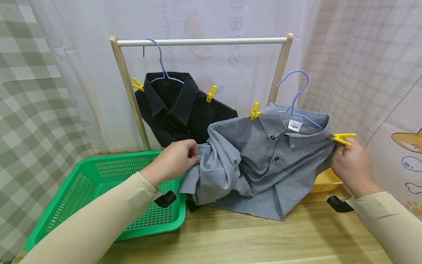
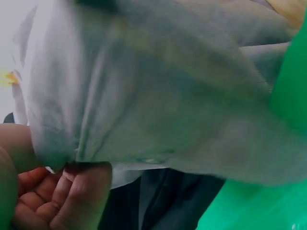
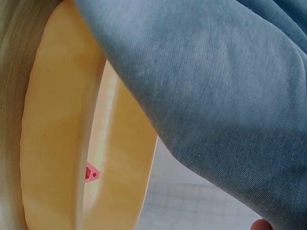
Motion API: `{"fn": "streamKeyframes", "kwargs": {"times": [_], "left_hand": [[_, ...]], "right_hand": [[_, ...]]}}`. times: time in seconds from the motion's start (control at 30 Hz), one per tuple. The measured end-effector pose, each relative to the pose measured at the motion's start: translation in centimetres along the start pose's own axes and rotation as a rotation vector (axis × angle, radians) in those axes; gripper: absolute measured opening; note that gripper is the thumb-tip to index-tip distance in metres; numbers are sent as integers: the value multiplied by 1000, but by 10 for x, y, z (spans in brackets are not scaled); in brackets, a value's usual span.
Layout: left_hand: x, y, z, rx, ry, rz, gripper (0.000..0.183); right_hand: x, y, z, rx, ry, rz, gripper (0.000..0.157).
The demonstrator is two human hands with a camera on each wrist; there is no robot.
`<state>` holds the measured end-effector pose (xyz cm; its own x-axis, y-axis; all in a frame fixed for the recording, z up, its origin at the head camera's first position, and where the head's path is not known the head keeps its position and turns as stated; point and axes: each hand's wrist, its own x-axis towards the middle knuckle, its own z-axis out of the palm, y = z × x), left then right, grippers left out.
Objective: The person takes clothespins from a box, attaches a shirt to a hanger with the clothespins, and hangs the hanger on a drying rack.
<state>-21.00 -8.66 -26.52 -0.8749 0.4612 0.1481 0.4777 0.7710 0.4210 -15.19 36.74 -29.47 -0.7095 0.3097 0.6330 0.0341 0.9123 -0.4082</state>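
A grey button-up shirt (image 1: 263, 146) is on a blue hanger (image 1: 296, 95), whose hook stands apart from the rod, by the right post. My left hand (image 1: 176, 159) pinches the bunched sleeve; the left wrist view shows its fingers (image 2: 79, 196) bent under the grey cloth. At the other shoulder my right hand (image 1: 352, 167) grips the shirt's edge, right beside a yellow clothespin (image 1: 343, 138). Only one fingertip (image 3: 261, 224) shows in the right wrist view. Another yellow clothespin (image 1: 255, 111) sits on the opposite shoulder.
A black shirt (image 1: 184, 106) with yellow clothespins hangs on the white rod (image 1: 201, 42) of a wooden rack. A green basket (image 1: 79, 172) stands at the left on the wooden table (image 1: 237, 238). Behind the grey shirt is a yellow container (image 3: 53, 120), with a small pink item (image 3: 92, 173) inside.
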Motion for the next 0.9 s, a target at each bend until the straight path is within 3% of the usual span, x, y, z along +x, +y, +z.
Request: {"fn": "streamKeyframes", "kwargs": {"times": [0.17, 0.4, 0.53, 0.77, 0.9], "left_hand": [[4, 5, 12, -12, -25, -7, 17], [6, 5, 24, 56, -140, 6, 13], [5, 0, 20, 107, -202, 13, 8], [-2, -10, 6, 195, -248, 17, 28], [-6, -15, 0, 224, -279, -30, 37]], "right_hand": [[0, -2, -2, 1, -3, 11, 26], [-1, -5, -3, -13, -7, 23, 26], [-2, -6, -3, -16, -10, 30, 26], [-2, -5, -4, -10, 4, 26, 25], [-2, -6, -4, -7, 22, 15, 25]]}}
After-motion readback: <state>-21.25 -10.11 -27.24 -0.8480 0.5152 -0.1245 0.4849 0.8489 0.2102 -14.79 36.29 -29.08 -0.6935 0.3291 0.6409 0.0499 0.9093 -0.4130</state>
